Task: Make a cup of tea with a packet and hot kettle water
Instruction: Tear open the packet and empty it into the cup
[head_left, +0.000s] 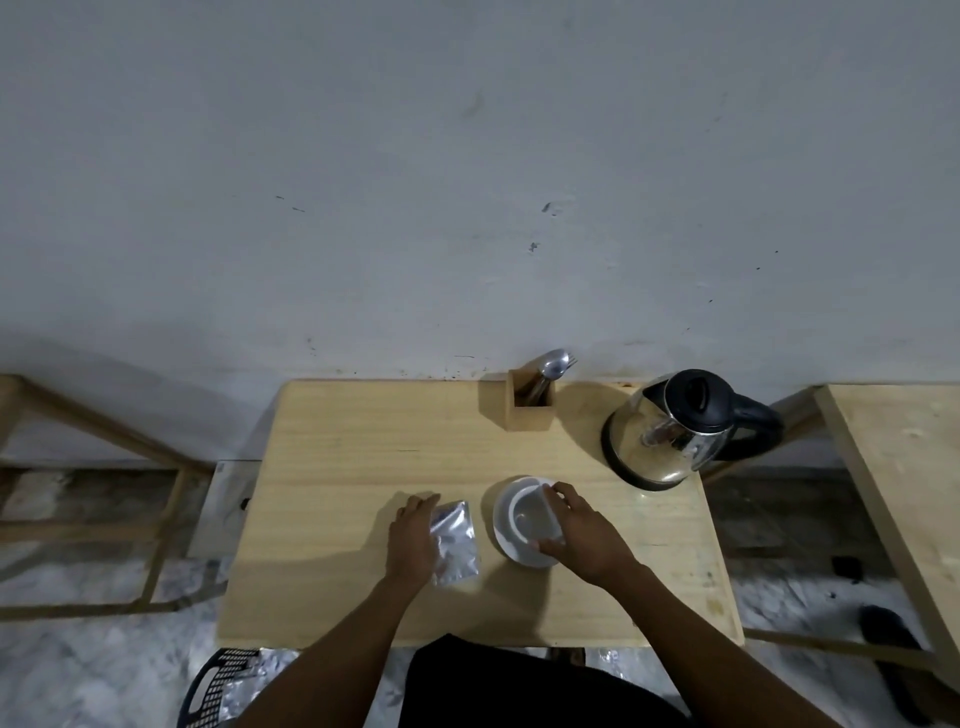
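Note:
A silver foil tea packet (457, 543) lies flat on the wooden table (337, 467), and my left hand (413, 540) rests on its left edge with fingers curled over it. Just to the right, a white cup (530, 514) stands on a white saucer (506, 545). My right hand (582, 530) grips the cup's right side, thumb near the front rim and fingers at the far rim. The cup looks empty. A glass kettle with a black lid and handle (675, 431) stands at the back right of the table.
A wooden holder (527, 410) with a spoon and fork stands at the back, against the grey wall. Wooden frames flank the table left (104, 519) and right (898, 493). A black basket (218, 686) sits on the floor at lower left.

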